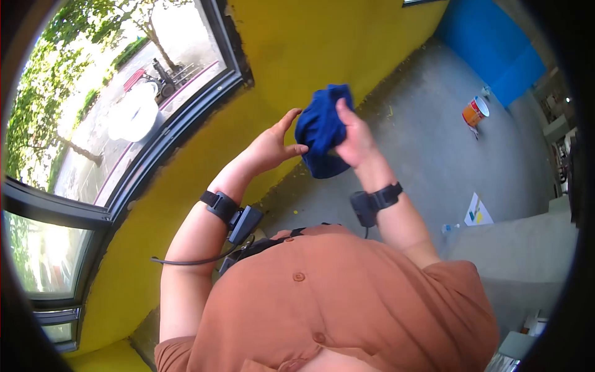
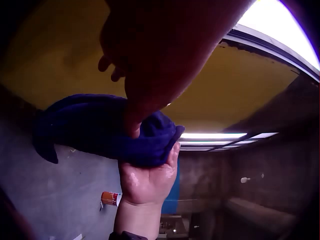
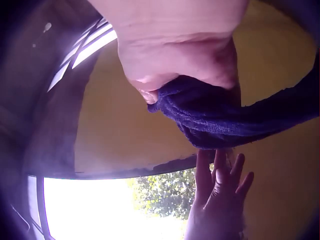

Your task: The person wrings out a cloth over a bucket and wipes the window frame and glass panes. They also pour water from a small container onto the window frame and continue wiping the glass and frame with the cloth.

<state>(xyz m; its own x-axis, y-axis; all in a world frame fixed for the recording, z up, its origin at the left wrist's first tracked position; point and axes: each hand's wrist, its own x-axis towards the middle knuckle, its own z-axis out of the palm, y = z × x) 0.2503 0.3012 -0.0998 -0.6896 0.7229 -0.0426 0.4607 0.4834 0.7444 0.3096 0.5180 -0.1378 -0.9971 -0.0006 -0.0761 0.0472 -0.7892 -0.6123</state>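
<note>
A bunched dark-blue cloth (image 1: pixel 321 127), with a soft towel-like nap in the right wrist view, is held up in front of the body. My right hand (image 1: pixel 359 139) grips it, thumb over the near side and the other fingers mostly hidden by the fabric. At the cloth's left edge is my left hand (image 1: pixel 269 147), thumb and fingers spread apart. In the left wrist view its thumb lies against the cloth (image 2: pixel 90 127). Straight left fingers (image 3: pixel 204 172) reach the underside of the fabric in the right wrist view, and a long fold hangs off to one side.
A yellow wall (image 1: pixel 279 56) with a window frame (image 1: pixel 180 133) runs along the left. On the grey floor (image 1: pixel 409 124) stand an orange paint bucket (image 1: pixel 474 113) and a white triangular piece (image 1: pixel 478 212). A blue panel (image 1: pixel 496 46) is at the back right.
</note>
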